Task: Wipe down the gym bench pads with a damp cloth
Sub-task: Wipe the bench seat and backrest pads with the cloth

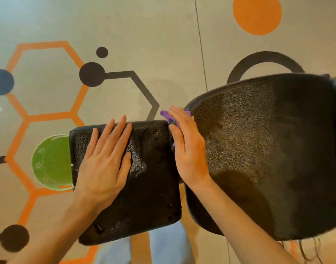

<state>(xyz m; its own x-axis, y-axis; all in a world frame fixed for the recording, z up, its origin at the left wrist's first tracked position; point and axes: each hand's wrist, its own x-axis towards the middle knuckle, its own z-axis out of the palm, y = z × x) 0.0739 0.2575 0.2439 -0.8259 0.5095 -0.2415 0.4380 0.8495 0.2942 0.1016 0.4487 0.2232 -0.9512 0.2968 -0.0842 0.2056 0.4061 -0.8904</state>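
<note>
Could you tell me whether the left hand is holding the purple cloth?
No, the left hand lies flat and empty on the small pad, while the right hand presses the purple cloth into the gap between the pads.

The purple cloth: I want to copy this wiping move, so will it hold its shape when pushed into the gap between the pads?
Probably not. The purple cloth bunches and folds under the right hand, so it looks floppy and light. Pushed along, it would likely crumple unless pressed flat. The seat pad shines wet, so it may glide easily.
</note>
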